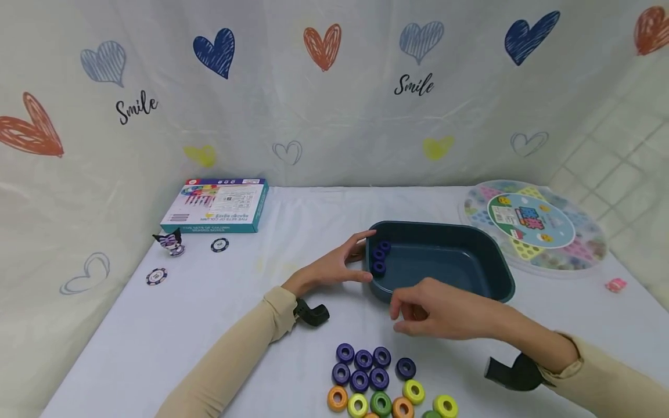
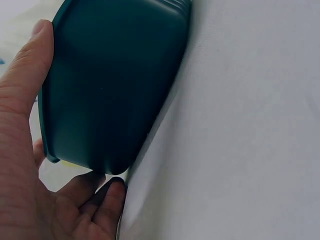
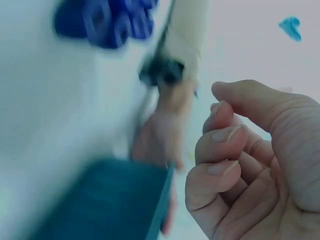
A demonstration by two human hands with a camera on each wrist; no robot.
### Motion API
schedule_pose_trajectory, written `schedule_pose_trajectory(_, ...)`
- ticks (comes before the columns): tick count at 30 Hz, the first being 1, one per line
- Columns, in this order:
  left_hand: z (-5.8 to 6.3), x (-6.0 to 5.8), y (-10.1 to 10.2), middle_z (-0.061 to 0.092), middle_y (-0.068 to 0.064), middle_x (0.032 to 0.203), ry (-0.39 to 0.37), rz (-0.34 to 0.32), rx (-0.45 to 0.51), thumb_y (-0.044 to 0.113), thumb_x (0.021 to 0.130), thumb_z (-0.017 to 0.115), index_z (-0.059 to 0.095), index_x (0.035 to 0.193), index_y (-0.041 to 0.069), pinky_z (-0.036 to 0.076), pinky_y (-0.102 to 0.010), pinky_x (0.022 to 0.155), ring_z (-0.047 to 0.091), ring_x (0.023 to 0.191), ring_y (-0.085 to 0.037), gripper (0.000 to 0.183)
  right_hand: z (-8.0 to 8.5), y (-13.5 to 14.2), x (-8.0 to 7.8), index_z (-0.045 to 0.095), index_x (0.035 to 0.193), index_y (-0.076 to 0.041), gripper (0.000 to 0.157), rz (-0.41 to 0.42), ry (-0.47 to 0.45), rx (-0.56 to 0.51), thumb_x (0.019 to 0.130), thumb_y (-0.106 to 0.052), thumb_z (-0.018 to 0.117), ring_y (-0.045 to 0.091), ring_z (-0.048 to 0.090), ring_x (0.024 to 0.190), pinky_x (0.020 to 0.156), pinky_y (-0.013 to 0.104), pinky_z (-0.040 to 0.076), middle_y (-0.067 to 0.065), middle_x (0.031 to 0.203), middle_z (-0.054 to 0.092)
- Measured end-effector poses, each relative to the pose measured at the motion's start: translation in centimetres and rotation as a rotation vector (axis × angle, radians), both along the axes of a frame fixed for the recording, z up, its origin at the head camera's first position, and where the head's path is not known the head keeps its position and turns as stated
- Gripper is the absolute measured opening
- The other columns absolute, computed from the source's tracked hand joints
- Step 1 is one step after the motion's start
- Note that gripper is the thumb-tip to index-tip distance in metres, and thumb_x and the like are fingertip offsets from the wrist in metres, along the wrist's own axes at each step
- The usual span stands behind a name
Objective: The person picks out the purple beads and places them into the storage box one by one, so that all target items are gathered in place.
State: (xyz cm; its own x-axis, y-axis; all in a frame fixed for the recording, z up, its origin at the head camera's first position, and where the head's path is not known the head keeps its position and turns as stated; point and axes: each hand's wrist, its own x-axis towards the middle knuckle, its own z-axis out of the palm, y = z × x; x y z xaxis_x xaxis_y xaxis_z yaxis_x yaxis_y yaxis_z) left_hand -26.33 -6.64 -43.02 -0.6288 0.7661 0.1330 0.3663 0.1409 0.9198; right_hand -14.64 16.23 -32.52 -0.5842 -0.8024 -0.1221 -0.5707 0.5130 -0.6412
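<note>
The left hand (image 1: 337, 264) grips the left end of a dark teal plastic basin (image 1: 444, 230), thumb at the near corner and fingers at the far one. In the left wrist view, the thumb (image 2: 31, 60) lies along the basin's outside. Inside, three dark purple rings (image 1: 378, 268) sit in a row along the left wall. The right hand (image 1: 444, 310) hovers before the basin's near rim, its fingers loosely curled with nothing visible between them. Below it on the cloth lie several purple rings (image 1: 363, 360), with one purple ring (image 1: 405, 368) slightly apart.
Orange (image 1: 337, 399), yellow (image 1: 414, 392) and green rings (image 1: 381, 403) lie at the near edge of view. A flat box (image 1: 214, 206), a small figurine (image 1: 171, 242) and two chip-like discs (image 1: 219, 245) are at left. A round patterned package (image 1: 533, 226) and a pink trinket (image 1: 615, 285) are at right.
</note>
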Motion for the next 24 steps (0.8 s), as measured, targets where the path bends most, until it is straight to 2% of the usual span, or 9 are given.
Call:
schedule_pose_trajectory(4,1.1,0.6,0.0,0.023,-0.015,0.145,-0.010,-0.015,0.013,0.039,0.077,0.070,0.011,0.145,0.023,0.026,-0.039,0.105,0.030,0.129,-0.022,0.091,-1.3,-0.5,1.8,0.058,0.090,-0.026,0.009,0.016,-0.073,0.081,0.086,-0.034,0.060,-0.002,0.045,0.054,0.050,0.016,0.042,-0.017,0.064,0.052)
schedule_pose_trajectory(8,2.4,1.2,-0.1,0.021,-0.022,0.144,-0.009,-0.022,0.010,0.034,0.079,0.069,0.011,0.145,0.016,0.025,-0.044,0.105,0.028,0.129,-0.029,0.090,-2.7,-0.5,2.6,0.058,0.089,-0.025,0.009,0.023,-0.069,0.142,0.085,-0.033,0.062,-0.003,0.044,0.053,0.050,0.016,0.040,-0.019,0.062,0.050)
schedule_pose_trajectory(13,2.8,1.5,-0.1,0.021,-0.024,0.143,-0.005,-0.026,-0.003,0.031,0.080,0.068,0.010,0.145,0.013,0.025,-0.045,0.105,0.027,0.130,-0.031,0.089,-3.9,-0.3,2.9,0.059,0.088,-0.025,0.012,0.019,-0.051,0.153,0.083,-0.034,0.064,-0.003,0.044,0.053,0.050,0.016,0.040,-0.019,0.060,0.049)
schedule_pose_trajectory(17,2.3,1.1,-0.2,0.021,-0.022,0.144,-0.008,-0.031,0.003,0.033,0.080,0.069,0.010,0.145,0.016,0.025,-0.044,0.105,0.028,0.130,-0.028,0.089,-4.3,-0.1,2.9,0.059,0.089,-0.025,0.015,-0.002,-0.056,0.161,0.082,-0.037,0.065,-0.002,0.045,0.053,0.050,0.017,0.040,-0.018,0.061,0.049)
schedule_pose_trajectory(24,-0.1,0.0,0.0,0.025,-0.010,0.145,0.005,0.012,-0.016,0.048,0.075,0.068,0.011,0.143,0.032,0.028,-0.034,0.104,0.032,0.128,-0.016,0.090,-4.5,0.7,2.4,0.060,0.090,-0.026,0.019,-0.051,-0.082,0.168,0.080,-0.042,0.064,-0.001,0.046,0.053,0.050,0.017,0.041,-0.016,0.061,0.051)
